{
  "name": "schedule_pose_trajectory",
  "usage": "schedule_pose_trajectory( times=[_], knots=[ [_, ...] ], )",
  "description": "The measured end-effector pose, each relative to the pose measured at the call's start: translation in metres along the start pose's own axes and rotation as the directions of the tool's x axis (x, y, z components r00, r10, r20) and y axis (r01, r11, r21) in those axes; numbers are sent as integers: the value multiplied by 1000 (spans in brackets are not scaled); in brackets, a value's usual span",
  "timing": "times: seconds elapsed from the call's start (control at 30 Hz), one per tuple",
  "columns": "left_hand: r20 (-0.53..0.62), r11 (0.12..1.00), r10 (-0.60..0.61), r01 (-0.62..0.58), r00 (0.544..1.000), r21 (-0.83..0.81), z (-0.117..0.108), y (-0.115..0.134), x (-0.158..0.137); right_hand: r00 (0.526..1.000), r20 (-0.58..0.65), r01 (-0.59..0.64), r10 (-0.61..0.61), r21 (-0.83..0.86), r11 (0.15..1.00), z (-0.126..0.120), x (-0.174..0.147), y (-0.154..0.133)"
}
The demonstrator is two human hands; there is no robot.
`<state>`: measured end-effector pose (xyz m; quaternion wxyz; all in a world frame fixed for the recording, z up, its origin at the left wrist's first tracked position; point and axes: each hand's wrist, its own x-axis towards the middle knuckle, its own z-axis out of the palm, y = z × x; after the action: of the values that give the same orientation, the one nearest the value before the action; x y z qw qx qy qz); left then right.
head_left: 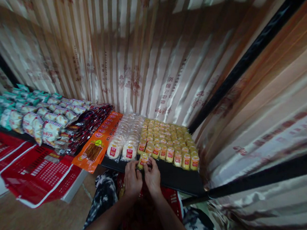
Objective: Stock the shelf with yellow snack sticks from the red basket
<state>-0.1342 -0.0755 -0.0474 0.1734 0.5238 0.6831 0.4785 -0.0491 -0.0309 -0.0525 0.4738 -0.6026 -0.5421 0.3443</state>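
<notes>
Between my two hands, at the front edge of the black shelf [182, 178], is a small yellow wrapped cake [143, 160] with a red and white label. My left hand [133, 177] has its fingers closed against the cake's left side. On the other side my right hand [152, 173] grips it with thumb and fingers. Just behind stand close rows of matching yellow wrapped cakes [170, 153]. To their left lie two rows of round white wrapped cakes [129, 150], and beside those an orange snack packet [97, 144] lies flat.
Further left are dark shiny packets [89, 127] and white-and-teal snack bags [29, 113]. Red crates [43, 174] stand on the floor below the shelf. Black shelf posts [236, 66] and pleated curtains [141, 50] enclose the back and right. Another red crate [173, 199] sits between my knees.
</notes>
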Motion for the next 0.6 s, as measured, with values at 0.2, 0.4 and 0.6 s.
schedule_pose_trajectory(
  times=[0.2,0.4,0.6],
  knots=[
    [89,980,200,-201,976,3,11,-20,1,996,-41,76,-79,-71,995,9,8,-4],
    [124,973,221,-228,967,42,11,-18,11,981,-24,187,-194,-188,964,15,13,4],
    [192,958,226,-254,955,132,12,-19,8,895,0,423,-446,-315,850,13,8,18]
  ],
)
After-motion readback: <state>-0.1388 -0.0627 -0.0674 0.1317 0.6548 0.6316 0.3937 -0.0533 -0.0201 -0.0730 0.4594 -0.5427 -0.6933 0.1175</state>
